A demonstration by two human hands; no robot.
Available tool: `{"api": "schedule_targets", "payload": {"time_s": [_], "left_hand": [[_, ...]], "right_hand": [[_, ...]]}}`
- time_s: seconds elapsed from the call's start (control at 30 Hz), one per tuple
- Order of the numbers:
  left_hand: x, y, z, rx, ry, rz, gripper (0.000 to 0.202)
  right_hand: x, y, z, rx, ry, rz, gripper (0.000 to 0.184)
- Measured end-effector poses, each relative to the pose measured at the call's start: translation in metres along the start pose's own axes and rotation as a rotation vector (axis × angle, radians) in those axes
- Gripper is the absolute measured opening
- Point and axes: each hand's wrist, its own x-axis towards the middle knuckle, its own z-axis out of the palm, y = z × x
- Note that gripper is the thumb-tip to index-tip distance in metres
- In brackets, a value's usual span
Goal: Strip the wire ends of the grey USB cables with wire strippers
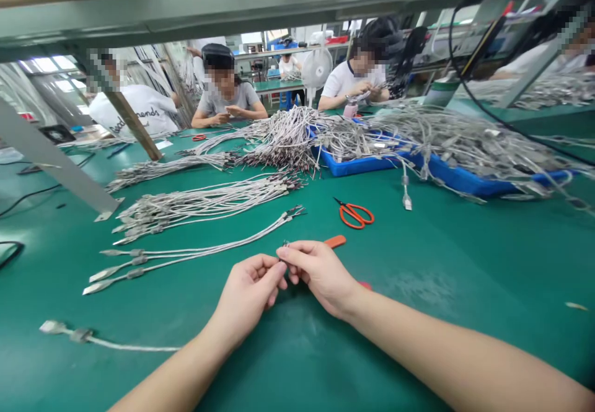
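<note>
A small metal wire end point(285, 245) sits at the tips of the person's hands, too small to make out in detail, with a thin lead running from it. The right hand point(320, 276) has it pinched closed between thumb and forefinger. The left hand point(246, 294) is curled right up against the right, but I cannot tell whether it grips the piece too. Both hands hover just above the green work mat point(465, 263).

An orange plastic handle point(335, 241) pokes out just beyond the right hand, and a red-orange tip point(365, 285) shows beneath its wrist. Just up from there lie orange-handled scissors point(356, 214), and to their right hangs a cable plug point(407, 202).

To the left, three flat-tipped cables point(139, 260) lie side by side, near a single longer cable point(242, 236) and a looser cable point(81, 336). Farther off are a thick bundle of finished cables point(204, 204) and a blue tray point(357, 164) heaped with wiring. Across the bench, a co-worker in a grey shirt point(227, 99) and another in a white shirt point(353, 80) work with their own hands, beside a white fan point(316, 68).
</note>
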Motion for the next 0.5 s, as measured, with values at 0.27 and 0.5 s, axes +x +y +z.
{"api": "schedule_targets", "payload": {"time_s": [0.27, 0.5], "left_hand": [[-0.0003, -0.0061, 0.0009, 0.007, -0.044, -0.057, 0.033], [-0.0033, -0.0053, 0.0012, -0.014, -0.068, -0.049, 0.034]], "right_hand": [[-0.0042, 0.0028, -0.0025, 0.016, 0.062, -0.002, 0.026], [-0.0069, 0.0034, -0.0018, 0.069, 0.048, 0.02, 0.024]]}}
